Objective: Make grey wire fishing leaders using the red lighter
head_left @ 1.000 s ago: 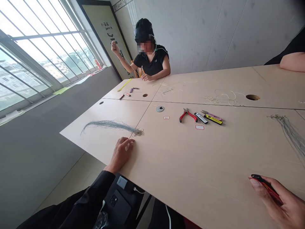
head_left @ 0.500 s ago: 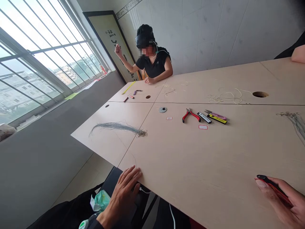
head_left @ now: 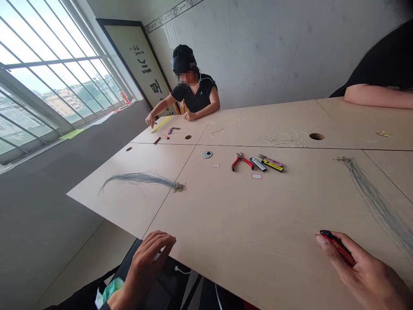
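Observation:
My right hand is wrapped round a small red and black tool at the lower right, above the wooden table. My left hand is at the table's near edge, with nothing in it, fingers bent and thumb apart. A bundle of thin grey strands with a knotted metallic end lies at the left. Another such bundle stretches along the right, beyond my right hand. Red-handled pliers lie mid-table beside a white-labelled case and a yellow and black one.
A person in black sits across the table, one hand near a yellow strip. Another person's forearm rests at the far right. Pale cords lie near a round hole. A metal disc is mid-table.
The view has turned right, bringing more of the right bundle and the second person into sight. My left hand's fingers have curled and lifted. The person opposite has lowered a raised hand to the table.

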### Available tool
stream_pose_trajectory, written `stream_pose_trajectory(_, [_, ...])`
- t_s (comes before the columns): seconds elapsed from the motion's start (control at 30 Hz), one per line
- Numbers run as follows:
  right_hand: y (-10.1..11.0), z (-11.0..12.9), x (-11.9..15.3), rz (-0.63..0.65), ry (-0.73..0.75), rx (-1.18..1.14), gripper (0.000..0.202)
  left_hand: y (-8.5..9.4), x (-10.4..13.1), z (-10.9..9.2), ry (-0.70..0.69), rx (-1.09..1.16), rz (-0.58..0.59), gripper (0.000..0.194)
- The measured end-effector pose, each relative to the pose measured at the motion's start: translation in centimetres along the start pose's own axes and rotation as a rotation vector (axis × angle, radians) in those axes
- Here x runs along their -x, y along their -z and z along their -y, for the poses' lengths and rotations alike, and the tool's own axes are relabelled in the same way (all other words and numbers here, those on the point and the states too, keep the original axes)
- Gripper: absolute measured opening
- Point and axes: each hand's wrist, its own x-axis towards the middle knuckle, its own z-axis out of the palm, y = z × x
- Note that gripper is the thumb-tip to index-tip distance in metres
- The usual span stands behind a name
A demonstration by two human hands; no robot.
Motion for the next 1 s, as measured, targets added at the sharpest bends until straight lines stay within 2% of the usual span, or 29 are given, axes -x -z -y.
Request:
stream_pose_trajectory(0.1, [0.8, 2.8, -0.4, 0.082, -0.034, -0.101, 0.050, -2.6, -5.3, -2.3, 0.205, 0.121, -0.090, 0.008])
stream_pose_trajectory(0.17, [0.8, 5.0, -1.1, 0.107, 0.033, -0.167, 0.046, -5.6, -9.3, -4.3, 0.343, 0.238, -0.107, 0.009])
stream_pose_trajectory(0.2, [0.6, 6.1, -1.7, 0.140, 0.074, -0.198, 0.044, -7.5, -11.2, -5.5, 0.371, 0.336, -0.085, 0.010])
stream_pose_trajectory(0.3, [-0.8, 8.7, -4.2, 0.220, 0.162, -0.298, 0.045, -13.8, -16.1, -8.7, 0.376, 0.674, -0.014, 0.011])
stream_pose_trajectory(0.37, [-1.9, 9.4, -6.1, 0.199, 0.189, -0.367, 0.047, -17.8, -18.3, -10.2, 0.336, 0.834, 0.056, 0.014])
stream_pose_trajectory(0.43, [-2.9, 9.3, -7.7, 0.162, 0.207, -0.402, 0.049, -21.1, -19.7, -11.1, 0.291, 0.900, 0.090, 0.016])
stream_pose_trajectory(0.5, [-3.6, 8.6, -8.8, 0.116, 0.211, -0.429, 0.050, -23.4, -20.4, -11.2, 0.279, 0.902, 0.099, 0.017])
stream_pose_trajectory(0.57, [-3.9, 7.8, -9.2, 0.073, 0.187, -0.446, 0.049, -24.5, -20.6, -10.8, 0.280, 0.895, 0.113, 0.019])
stream_pose_trajectory(0.63, [-3.9, 7.3, -9.1, 0.053, 0.149, -0.447, 0.049, -24.8, -20.5, -10.4, 0.297, 0.905, 0.122, 0.023])
stream_pose_trajectory(0.8, [-3.7, 7.4, -8.8, 0.108, 0.098, -0.494, 0.045, -23.8, -20.5, -10.6, 0.314, 0.898, 0.218, 0.026])
stream_pose_trajectory(1.0, [-3.7, 7.7, -8.6, 0.152, 0.078, -0.516, 0.040, -23.1, -20.6, -11.3, 0.265, 0.903, 0.304, 0.027])
